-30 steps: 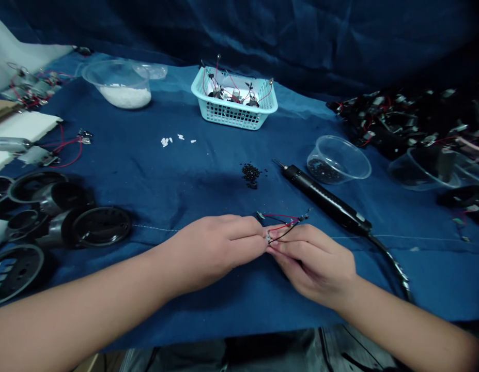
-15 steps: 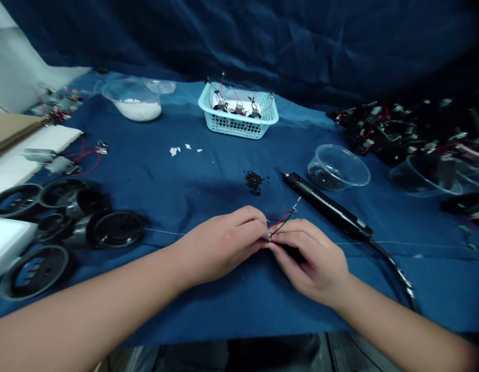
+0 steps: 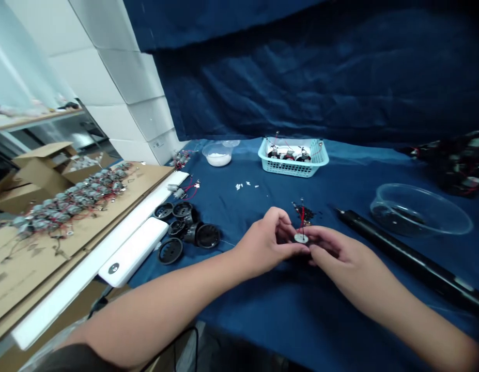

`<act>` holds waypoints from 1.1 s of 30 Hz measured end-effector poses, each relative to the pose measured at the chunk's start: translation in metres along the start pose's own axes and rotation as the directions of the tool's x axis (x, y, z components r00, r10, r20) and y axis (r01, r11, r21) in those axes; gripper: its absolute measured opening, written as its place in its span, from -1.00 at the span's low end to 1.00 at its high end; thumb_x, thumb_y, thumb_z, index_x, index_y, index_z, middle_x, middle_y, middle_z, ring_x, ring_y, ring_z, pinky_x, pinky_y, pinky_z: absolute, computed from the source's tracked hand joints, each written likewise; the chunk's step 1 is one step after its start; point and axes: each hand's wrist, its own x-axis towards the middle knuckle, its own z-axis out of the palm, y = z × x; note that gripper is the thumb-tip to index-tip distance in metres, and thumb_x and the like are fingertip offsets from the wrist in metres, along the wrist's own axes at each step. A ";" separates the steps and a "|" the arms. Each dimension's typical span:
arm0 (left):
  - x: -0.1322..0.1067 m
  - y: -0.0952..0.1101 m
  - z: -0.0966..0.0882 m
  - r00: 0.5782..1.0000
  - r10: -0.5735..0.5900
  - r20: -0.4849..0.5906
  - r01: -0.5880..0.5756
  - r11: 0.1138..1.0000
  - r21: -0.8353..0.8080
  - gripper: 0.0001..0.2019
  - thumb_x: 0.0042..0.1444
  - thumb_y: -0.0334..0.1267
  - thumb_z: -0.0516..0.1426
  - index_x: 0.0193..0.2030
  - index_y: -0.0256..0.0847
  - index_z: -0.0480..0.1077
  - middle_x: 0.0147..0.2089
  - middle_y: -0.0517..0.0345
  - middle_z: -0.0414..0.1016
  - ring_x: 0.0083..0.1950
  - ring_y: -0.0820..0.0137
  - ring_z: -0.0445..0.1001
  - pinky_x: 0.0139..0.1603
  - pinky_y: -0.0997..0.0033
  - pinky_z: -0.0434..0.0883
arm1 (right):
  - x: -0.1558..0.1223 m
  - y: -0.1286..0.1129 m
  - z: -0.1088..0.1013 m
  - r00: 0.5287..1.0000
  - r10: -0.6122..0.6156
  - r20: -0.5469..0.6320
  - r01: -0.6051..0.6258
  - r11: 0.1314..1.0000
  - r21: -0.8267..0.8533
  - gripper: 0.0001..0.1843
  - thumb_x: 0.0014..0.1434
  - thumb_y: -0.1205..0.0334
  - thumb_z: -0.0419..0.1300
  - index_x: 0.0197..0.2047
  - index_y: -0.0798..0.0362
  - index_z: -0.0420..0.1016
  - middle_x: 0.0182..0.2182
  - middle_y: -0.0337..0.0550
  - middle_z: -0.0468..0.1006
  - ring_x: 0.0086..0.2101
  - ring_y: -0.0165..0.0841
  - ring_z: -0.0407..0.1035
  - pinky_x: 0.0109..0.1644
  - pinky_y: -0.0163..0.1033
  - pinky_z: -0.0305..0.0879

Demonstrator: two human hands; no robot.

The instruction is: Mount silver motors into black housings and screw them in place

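Pinched in the grip of the left hand (image 3: 268, 240) and the right hand (image 3: 342, 253) together is a small round part (image 3: 300, 238), its pale face turned up. Left thumb and fingers close round its left side, while the right thumb and fingers meet at its right edge (the underside is hidden). Red wire (image 3: 303, 219) rises from the face, right between the two hands.

Just beyond the grip, loose black bits (image 3: 309, 214) lie on the blue cloth of the surface (image 3: 227, 217). Farther beyond sits a light blue basket (image 3: 293, 169) with wired parts inside. Beyond and to the left are scattered white bits (image 3: 239, 186) and, behind them, a clear bowl (image 3: 207, 154) of white material.

Left of the grip, black plastic rings (image 3: 208, 236) sit in a cluster; past them is a white case (image 3: 134, 251) (one round dark mark near its end), then rows of motors (image 3: 80, 196) on cardboard (image 3: 14, 279). To the right lie a black tool (image 3: 402, 253) and a wide clear tub (image 3: 458, 222), just beside each other.
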 end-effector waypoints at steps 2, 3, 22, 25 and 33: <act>-0.001 0.002 -0.003 0.998 0.016 -0.061 -0.012 0.997 0.074 -0.52 0.14 -0.11 0.46 -0.07 -0.10 0.24 -0.19 0.19 0.58 -0.21 0.39 0.57 -0.20 0.41 0.47 | 0.004 -0.004 0.007 1.000 -0.004 0.001 0.004 0.997 0.082 -0.45 0.18 -0.14 0.40 0.16 -0.08 0.66 -0.02 -0.04 0.73 -0.08 -0.04 0.66 0.03 0.00 0.64; -0.001 0.005 -0.003 0.997 0.025 -0.074 -0.015 0.991 0.130 -0.56 0.16 -0.13 0.44 -0.09 -0.11 0.25 -0.22 0.23 0.56 -0.25 0.43 0.53 -0.22 0.43 0.44 | 0.004 -0.005 0.011 1.000 0.008 0.001 -0.008 0.988 0.153 -0.39 0.14 -0.17 0.44 0.18 -0.06 0.65 -0.04 -0.03 0.74 -0.10 -0.05 0.66 0.04 0.00 0.64; -0.095 0.053 -0.109 1.000 -0.016 0.026 -0.027 -0.067 0.997 -0.49 0.45 0.06 0.16 0.42 -0.09 0.41 0.34 -0.14 0.54 0.31 -0.07 0.48 0.33 -0.17 0.28 | -0.005 -0.019 0.005 0.979 0.113 0.167 -0.201 0.610 0.766 -0.47 0.02 0.00 0.65 -0.03 0.06 0.69 -0.18 -0.08 0.67 -0.20 -0.31 0.55 -0.01 -0.18 0.60; -0.097 0.043 -0.110 0.999 0.004 0.055 -0.054 -0.105 0.993 -0.54 0.48 -0.01 0.12 0.42 -0.09 0.42 0.30 -0.15 0.57 0.27 -0.06 0.52 0.34 -0.21 0.26 | -0.005 -0.021 0.003 0.978 0.091 0.186 -0.205 0.547 0.812 -0.50 0.08 0.01 0.62 0.01 0.07 0.70 -0.17 -0.05 0.69 -0.15 -0.30 0.58 0.08 -0.16 0.59; -0.071 0.035 -0.110 0.992 0.077 0.095 -0.075 -0.230 0.970 -0.64 0.52 -0.04 0.03 0.02 -0.22 0.58 -0.09 -0.13 0.69 0.02 -0.03 0.62 0.36 -0.28 0.26 | -0.002 -0.018 0.000 0.983 0.093 0.156 -0.182 0.487 0.854 -0.54 0.09 -0.01 0.62 -0.03 0.00 0.68 -0.16 -0.22 0.61 -0.25 -0.47 0.46 -0.28 -0.41 0.40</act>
